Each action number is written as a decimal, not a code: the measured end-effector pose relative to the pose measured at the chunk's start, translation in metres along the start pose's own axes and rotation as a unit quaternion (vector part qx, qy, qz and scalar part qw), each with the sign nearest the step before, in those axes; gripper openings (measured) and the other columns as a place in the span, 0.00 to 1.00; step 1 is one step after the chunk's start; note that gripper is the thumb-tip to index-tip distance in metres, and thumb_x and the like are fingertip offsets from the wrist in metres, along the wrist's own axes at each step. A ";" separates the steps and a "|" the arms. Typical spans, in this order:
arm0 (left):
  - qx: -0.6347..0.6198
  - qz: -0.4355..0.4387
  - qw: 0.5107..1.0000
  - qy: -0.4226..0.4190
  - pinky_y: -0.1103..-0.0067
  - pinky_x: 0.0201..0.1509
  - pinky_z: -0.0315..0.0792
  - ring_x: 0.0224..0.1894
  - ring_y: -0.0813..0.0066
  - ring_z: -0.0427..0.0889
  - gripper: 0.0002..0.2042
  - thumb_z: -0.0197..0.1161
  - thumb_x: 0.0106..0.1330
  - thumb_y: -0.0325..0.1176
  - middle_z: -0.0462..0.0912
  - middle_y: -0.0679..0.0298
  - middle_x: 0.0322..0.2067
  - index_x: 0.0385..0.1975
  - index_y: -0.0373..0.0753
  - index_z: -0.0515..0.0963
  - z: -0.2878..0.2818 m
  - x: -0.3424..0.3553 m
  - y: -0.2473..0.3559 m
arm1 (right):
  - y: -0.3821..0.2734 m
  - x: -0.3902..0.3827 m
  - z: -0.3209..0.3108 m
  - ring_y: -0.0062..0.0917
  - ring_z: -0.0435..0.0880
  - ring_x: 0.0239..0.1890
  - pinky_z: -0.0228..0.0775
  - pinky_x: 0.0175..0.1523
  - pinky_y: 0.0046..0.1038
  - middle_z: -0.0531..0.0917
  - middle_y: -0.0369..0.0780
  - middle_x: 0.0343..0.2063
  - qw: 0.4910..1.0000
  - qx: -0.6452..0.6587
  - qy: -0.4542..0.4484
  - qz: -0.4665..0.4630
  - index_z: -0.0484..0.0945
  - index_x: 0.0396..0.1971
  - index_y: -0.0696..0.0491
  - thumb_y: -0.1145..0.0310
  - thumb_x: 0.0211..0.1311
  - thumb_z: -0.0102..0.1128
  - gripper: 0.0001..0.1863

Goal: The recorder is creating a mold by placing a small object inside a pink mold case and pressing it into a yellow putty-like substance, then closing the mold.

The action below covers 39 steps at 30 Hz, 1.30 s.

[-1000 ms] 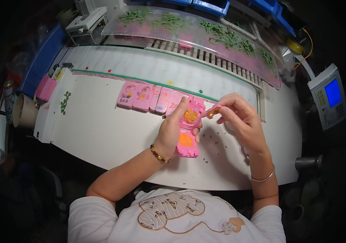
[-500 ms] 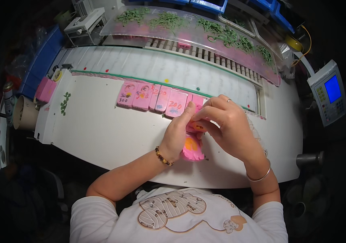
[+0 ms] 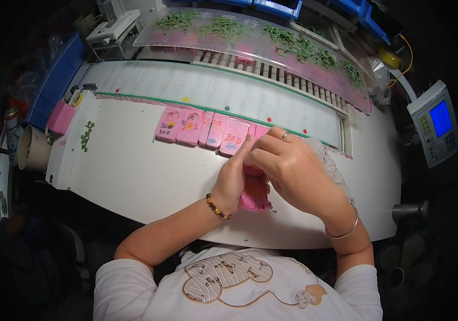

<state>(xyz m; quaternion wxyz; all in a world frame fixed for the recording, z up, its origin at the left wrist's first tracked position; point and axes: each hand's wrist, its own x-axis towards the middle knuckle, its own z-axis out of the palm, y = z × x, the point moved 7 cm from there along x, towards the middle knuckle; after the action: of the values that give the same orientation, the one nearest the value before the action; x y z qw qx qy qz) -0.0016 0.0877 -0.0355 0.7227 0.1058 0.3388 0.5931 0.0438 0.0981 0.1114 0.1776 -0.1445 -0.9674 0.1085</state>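
Both hands meet over a pink moulded piece (image 3: 254, 195) on the white table (image 3: 132, 176). My left hand (image 3: 235, 179), with a bead bracelet at the wrist, grips the piece along its left side. My right hand (image 3: 288, 166), wearing a ring and a thin bangle, lies on top of the piece with its fingers curled and covers most of it. Only the pink lower end shows below the hands. What the right fingertips hold is hidden.
A row of pink blocks (image 3: 202, 128) lies just beyond the hands, by a green strip. Behind runs a white conveyor (image 3: 186, 88) and a clear tray with green parts (image 3: 271, 37). A small blue-screened device (image 3: 435, 125) stands at right, a paper cup (image 3: 31, 150) at left.
My right hand, earlier held apart to the right with a small orange bit, has moved left onto the pink piece and now covers it. The left hand stays on the piece.
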 end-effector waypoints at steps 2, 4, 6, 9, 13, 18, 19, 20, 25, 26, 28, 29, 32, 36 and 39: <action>-0.011 -0.023 1.000 -0.014 0.76 0.24 0.73 0.18 0.72 0.75 0.26 0.45 0.70 0.58 0.77 0.61 0.21 0.29 0.39 0.76 -0.002 0.001 -0.004 | 0.009 -0.001 0.007 0.35 0.76 0.36 0.71 0.41 0.30 0.77 0.41 0.29 1.000 0.012 -0.009 0.022 0.76 0.30 0.58 0.80 0.34 0.63 0.15; -0.022 -0.019 0.999 -0.028 0.76 0.25 0.73 0.20 0.72 0.77 0.26 0.45 0.71 0.58 0.78 0.61 0.22 0.30 0.39 0.76 -0.002 0.001 -0.002 | 0.012 -0.004 0.011 0.35 0.75 0.36 0.71 0.41 0.31 0.77 0.42 0.29 1.000 0.016 -0.003 0.025 0.76 0.30 0.57 0.80 0.35 0.63 0.16; -0.034 -0.015 0.998 -0.041 0.76 0.26 0.73 0.22 0.72 0.78 0.26 0.45 0.71 0.58 0.79 0.61 0.24 0.30 0.39 0.76 0.001 0.001 -0.001 | 0.014 -0.007 0.017 0.36 0.75 0.37 0.70 0.42 0.31 0.77 0.42 0.30 0.999 0.021 0.003 0.028 0.75 0.31 0.57 0.80 0.35 0.64 0.16; -0.071 0.010 0.997 -0.025 0.77 0.27 0.72 0.25 0.74 0.78 0.26 0.44 0.71 0.59 0.78 0.63 0.25 0.32 0.40 0.76 0.006 -0.003 0.005 | 0.017 -0.010 0.014 0.37 0.74 0.40 0.69 0.45 0.35 0.76 0.43 0.35 0.995 0.043 0.082 0.036 0.75 0.36 0.56 0.80 0.38 0.65 0.19; -0.065 -0.014 0.997 -0.026 0.78 0.28 0.71 0.24 0.77 0.74 0.24 0.44 0.71 0.58 0.74 0.67 0.24 0.34 0.41 0.75 0.012 -0.010 0.006 | 0.027 -0.022 0.008 0.40 0.72 0.48 0.67 0.51 0.37 0.74 0.45 0.45 0.976 0.057 0.172 0.117 0.73 0.47 0.56 0.76 0.42 0.69 0.26; -0.029 -0.016 0.997 -0.073 0.78 0.24 0.76 0.21 0.76 0.78 0.26 0.40 0.72 0.59 0.77 0.66 0.25 0.38 0.41 0.74 0.013 -0.012 0.006 | 0.058 -0.053 0.045 0.24 0.76 0.44 0.71 0.47 0.28 0.74 0.42 0.45 0.866 0.345 0.201 0.301 0.71 0.49 0.58 0.74 0.49 0.70 0.26; -0.029 -0.018 0.997 -0.074 0.78 0.24 0.76 0.21 0.76 0.78 0.26 0.40 0.72 0.59 0.77 0.66 0.25 0.38 0.41 0.74 0.015 -0.012 0.005 | 0.056 -0.055 0.045 0.24 0.76 0.44 0.71 0.47 0.28 0.74 0.42 0.45 0.865 0.345 0.202 0.303 0.71 0.49 0.58 0.74 0.49 0.70 0.26; -0.026 -0.015 0.997 -0.070 0.79 0.23 0.75 0.20 0.77 0.77 0.26 0.42 0.71 0.60 0.75 0.66 0.23 0.36 0.41 0.74 0.017 -0.013 0.005 | 0.058 -0.060 0.059 0.20 0.76 0.40 0.71 0.43 0.23 0.75 0.39 0.44 0.789 0.466 0.176 0.359 0.71 0.48 0.58 0.74 0.50 0.70 0.25; -0.008 -0.026 0.997 -0.078 0.81 0.22 0.75 0.19 0.77 0.77 0.27 0.43 0.69 0.62 0.74 0.66 0.22 0.35 0.41 0.73 0.021 -0.016 0.003 | 0.056 -0.060 0.070 0.12 0.76 0.32 0.71 0.36 0.14 0.76 0.34 0.37 0.706 0.571 0.170 0.384 0.73 0.44 0.57 0.76 0.52 0.69 0.20; 0.000 -0.027 0.996 -0.090 0.80 0.22 0.76 0.19 0.76 0.77 0.29 0.43 0.68 0.64 0.75 0.65 0.23 0.36 0.40 0.74 0.021 -0.016 0.002 | 0.056 -0.059 0.069 0.12 0.76 0.32 0.71 0.37 0.14 0.77 0.34 0.36 0.713 0.568 0.179 0.372 0.73 0.43 0.57 0.76 0.52 0.69 0.19; 0.008 -0.030 0.994 -0.102 0.79 0.23 0.77 0.20 0.75 0.78 0.31 0.42 0.67 0.65 0.76 0.65 0.24 0.38 0.39 0.75 0.022 -0.017 0.002 | 0.056 -0.059 0.067 0.11 0.76 0.32 0.71 0.37 0.15 0.77 0.33 0.35 0.719 0.564 0.188 0.360 0.74 0.42 0.57 0.76 0.52 0.69 0.18; 0.033 -0.035 0.992 -0.115 0.81 0.24 0.76 0.21 0.77 0.78 0.32 0.47 0.64 0.67 0.75 0.65 0.24 0.38 0.38 0.74 0.025 -0.019 0.003 | 0.057 -0.060 0.067 0.12 0.76 0.33 0.72 0.38 0.16 0.77 0.33 0.34 0.713 0.577 0.194 0.348 0.74 0.40 0.57 0.77 0.51 0.69 0.16; 0.061 -0.044 0.986 -0.149 0.82 0.26 0.77 0.23 0.78 0.78 0.33 0.54 0.59 0.68 0.75 0.64 0.26 0.39 0.37 0.73 0.026 -0.020 0.003 | 0.057 -0.060 0.067 0.13 0.77 0.33 0.72 0.39 0.18 0.78 0.32 0.33 0.705 0.600 0.203 0.319 0.75 0.37 0.57 0.77 0.52 0.69 0.14; 0.059 -0.071 0.977 -0.193 0.79 0.34 0.78 0.30 0.77 0.79 0.33 0.57 0.57 0.67 0.77 0.62 0.32 0.41 0.37 0.74 0.023 -0.018 -0.002 | 0.053 -0.058 0.068 0.14 0.77 0.34 0.73 0.40 0.20 0.80 0.33 0.32 0.688 0.628 0.212 0.294 0.76 0.34 0.57 0.78 0.54 0.66 0.09; 0.047 -0.012 0.988 -0.146 0.79 0.42 0.77 0.38 0.77 0.79 0.34 0.58 0.59 0.64 0.77 0.63 0.38 0.46 0.35 0.73 0.032 -0.021 0.009 | 0.057 -0.063 0.072 0.14 0.79 0.33 0.75 0.39 0.20 0.81 0.36 0.32 0.632 0.662 0.244 0.322 0.76 0.35 0.57 0.78 0.55 0.66 0.09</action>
<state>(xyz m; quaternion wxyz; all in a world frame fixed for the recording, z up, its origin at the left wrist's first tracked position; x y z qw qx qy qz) 0.0094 0.0788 0.0012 0.7656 0.2209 0.2583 0.5462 0.0874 0.1198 0.0108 0.4088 -0.3114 -0.4492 0.7308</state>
